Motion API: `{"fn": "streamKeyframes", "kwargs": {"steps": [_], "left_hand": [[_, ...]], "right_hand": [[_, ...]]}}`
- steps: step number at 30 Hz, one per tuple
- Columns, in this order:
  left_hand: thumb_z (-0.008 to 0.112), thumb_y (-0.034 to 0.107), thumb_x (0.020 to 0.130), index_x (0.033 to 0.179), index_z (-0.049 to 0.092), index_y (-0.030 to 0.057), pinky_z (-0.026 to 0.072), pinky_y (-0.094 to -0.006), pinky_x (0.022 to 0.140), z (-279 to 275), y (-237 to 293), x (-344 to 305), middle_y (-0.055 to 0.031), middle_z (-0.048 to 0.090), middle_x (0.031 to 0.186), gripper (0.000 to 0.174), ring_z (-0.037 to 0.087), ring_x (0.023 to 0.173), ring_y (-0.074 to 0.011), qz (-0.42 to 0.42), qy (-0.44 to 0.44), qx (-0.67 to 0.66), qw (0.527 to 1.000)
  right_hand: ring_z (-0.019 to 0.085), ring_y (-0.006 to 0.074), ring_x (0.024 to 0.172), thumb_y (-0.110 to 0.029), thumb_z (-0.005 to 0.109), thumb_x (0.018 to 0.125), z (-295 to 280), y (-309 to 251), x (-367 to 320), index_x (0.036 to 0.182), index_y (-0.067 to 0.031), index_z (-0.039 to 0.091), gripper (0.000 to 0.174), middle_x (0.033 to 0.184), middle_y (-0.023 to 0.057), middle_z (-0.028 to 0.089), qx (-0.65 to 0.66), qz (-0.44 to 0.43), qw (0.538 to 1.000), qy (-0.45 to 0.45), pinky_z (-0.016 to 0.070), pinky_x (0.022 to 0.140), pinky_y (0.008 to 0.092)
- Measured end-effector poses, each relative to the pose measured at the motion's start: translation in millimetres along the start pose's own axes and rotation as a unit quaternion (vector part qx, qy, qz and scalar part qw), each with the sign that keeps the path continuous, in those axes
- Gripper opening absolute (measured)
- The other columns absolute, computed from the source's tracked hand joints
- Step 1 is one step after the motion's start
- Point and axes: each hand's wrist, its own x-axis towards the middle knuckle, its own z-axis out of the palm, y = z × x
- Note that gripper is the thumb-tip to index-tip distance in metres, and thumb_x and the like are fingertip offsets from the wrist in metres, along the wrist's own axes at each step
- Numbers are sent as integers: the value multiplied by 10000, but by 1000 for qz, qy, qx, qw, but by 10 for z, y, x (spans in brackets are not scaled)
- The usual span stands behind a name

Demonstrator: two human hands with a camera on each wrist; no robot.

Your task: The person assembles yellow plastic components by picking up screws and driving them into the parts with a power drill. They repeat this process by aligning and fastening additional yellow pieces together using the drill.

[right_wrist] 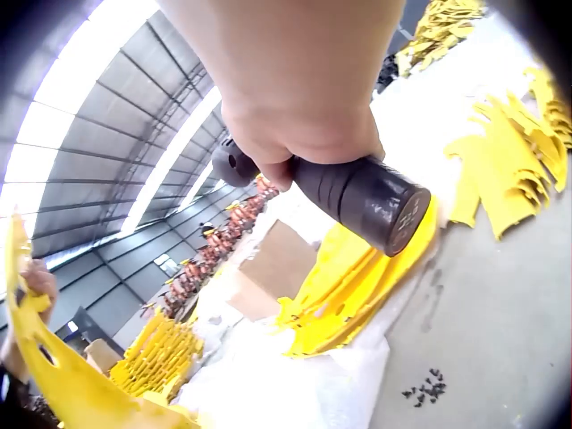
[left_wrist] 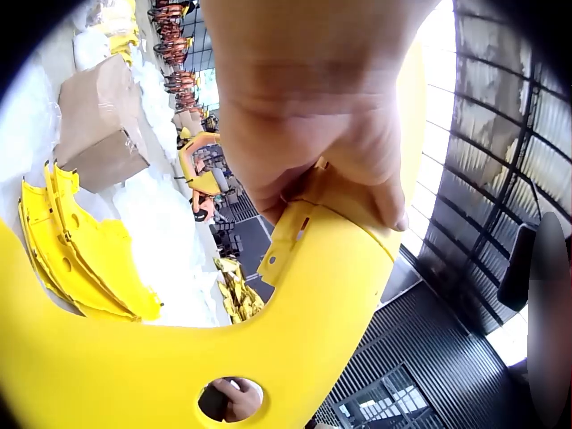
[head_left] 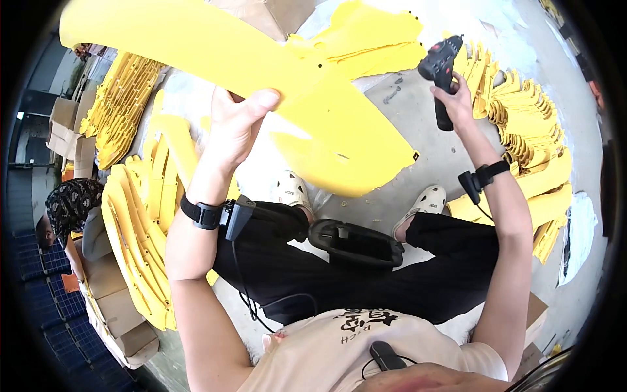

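My left hand point(head_left: 234, 127) grips a large curved yellow plastic panel point(head_left: 326, 130) by its edge, thumb lying on the near face. In the left wrist view the fingers of this hand point(left_wrist: 308, 134) wrap over a narrow end of the panel point(left_wrist: 295, 353), which has a round hole lower down. Off to the right, my right hand point(head_left: 459, 101) holds a black cordless drill point(head_left: 444, 60) by its handle, with the chuck pointing up and away from me. In the right wrist view the base of the drill handle point(right_wrist: 371, 204) sticks out below the hand point(right_wrist: 308, 134).
Stacked yellow panels lie at the left point(head_left: 127, 104), lower left point(head_left: 134, 242) and right point(head_left: 532, 121). A black open container point(head_left: 356, 243) sits between my legs. Another person point(head_left: 72, 202) is at far left beside cardboard boxes. Small dark pieces point(right_wrist: 424, 389) lie on the floor.
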Motion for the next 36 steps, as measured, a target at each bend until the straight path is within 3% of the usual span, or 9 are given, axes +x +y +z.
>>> {"fn": "streamKeyframes", "kwargs": {"steps": [3,6,10,11,15,19,29,31,36], "left_hand": [[800,196,785,1176,566,-22,492,-322,931,49,6,16,-101,652,1105,505,633,1032,-194,9,-7,4,1000],[795,184,787,1126,611,-18,511,-307,890,119,34,21,-91,679,1051,436,653,976,-177,15,-8,31,999],[785,157,794,1083,650,-15,531,-288,838,196,58,18,-85,701,1006,362,669,923,-158,32,-38,103,993],[785,157,794,1083,650,-15,531,-288,838,217,59,15,-85,701,1006,362,669,923,-158,31,-34,95,994],[785,137,792,1082,651,-20,536,-268,808,295,41,17,-83,704,990,356,674,897,-149,41,-54,113,991],[786,126,789,1066,657,-18,537,-252,768,348,30,21,-76,708,958,339,676,855,-138,41,-57,129,989],[794,109,778,1067,660,-14,533,-241,737,418,47,20,-74,709,954,342,674,838,-130,59,-60,144,986],[853,278,723,1124,609,-17,510,-278,839,413,86,16,-71,677,1024,555,646,927,-149,-12,-54,159,986],[847,273,729,1124,611,-15,510,-277,839,417,90,5,-71,677,1024,543,647,929,-151,-12,-58,147,987]], "right_hand": [[590,114,850,-102,758,795,-236,-1255,-453,1377,9,379,703,968,50,622,140,4,989,-38,496,761,266],[582,150,934,-109,640,856,-514,-1759,-916,1360,36,376,587,1097,92,583,238,-14,965,-111,493,848,308],[521,161,844,-183,619,782,-631,-2159,-1604,1375,68,344,699,962,68,518,252,-39,954,-158,462,806,326],[469,133,783,-236,648,767,-661,-2208,-1724,1370,89,334,753,881,45,465,262,0,952,-155,437,745,287],[470,99,584,-276,653,747,-771,-2291,-2046,1321,131,359,763,712,26,460,230,37,964,-129,424,528,211],[420,110,442,-319,678,645,-816,-2338,-2220,1205,156,432,774,568,18,427,169,36,981,-93,404,419,224],[461,139,443,-295,702,653,-988,-2283,-2293,1130,179,391,741,584,66,474,148,32,978,-146,443,395,246],[467,139,448,-304,712,659,-976,-2289,-2302,1134,176,387,749,592,67,475,138,31,981,-134,448,398,247],[465,138,449,-312,717,660,-976,-2272,-2272,1132,178,386,756,591,66,473,138,17,977,-161,445,399,244]]}}
